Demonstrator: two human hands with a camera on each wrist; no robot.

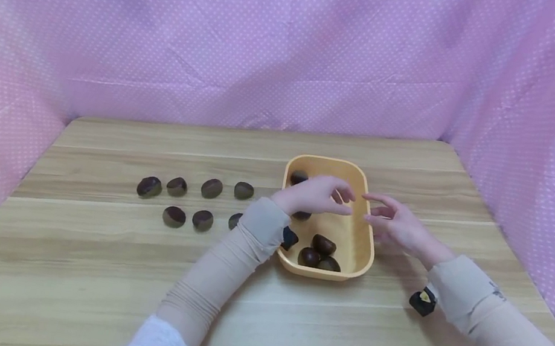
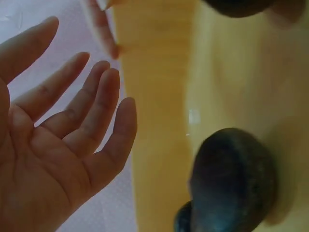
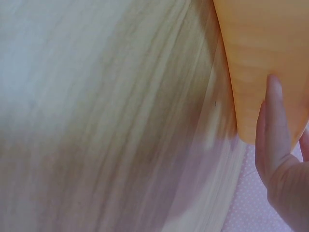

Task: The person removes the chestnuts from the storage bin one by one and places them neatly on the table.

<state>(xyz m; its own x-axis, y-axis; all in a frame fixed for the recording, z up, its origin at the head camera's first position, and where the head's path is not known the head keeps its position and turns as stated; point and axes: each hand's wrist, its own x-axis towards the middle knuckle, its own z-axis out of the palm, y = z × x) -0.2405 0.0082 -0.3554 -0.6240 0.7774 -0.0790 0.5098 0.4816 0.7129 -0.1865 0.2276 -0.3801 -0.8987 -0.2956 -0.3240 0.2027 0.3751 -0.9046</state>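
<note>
Above a yellow plastic bin (image 1: 317,273), my left hand (image 1: 318,194) hovers with loosely bent fingers and nothing in its grasp. In the left wrist view the palm of this left hand (image 2: 63,145) shows bare, beside a dark chestnut (image 2: 231,181) in the bin. Several brown chestnuts (image 1: 323,245) lie inside, grouped at the near end and along the left wall, partly hidden by my left arm. At the bin's right side is my right hand (image 1: 403,226), fingers extended toward the wall. In the right wrist view its fingers (image 3: 276,121) lie against or very near the outer wall; contact is unclear.
Left of the bin, several chestnuts (image 1: 211,188) sit in two rows on the wooden table (image 1: 91,264); my left sleeve covers part of the nearer row. A pink dotted cloth (image 1: 255,41) hangs behind and at both sides. Dark wrist devices (image 1: 423,302) sit at my cuffs.
</note>
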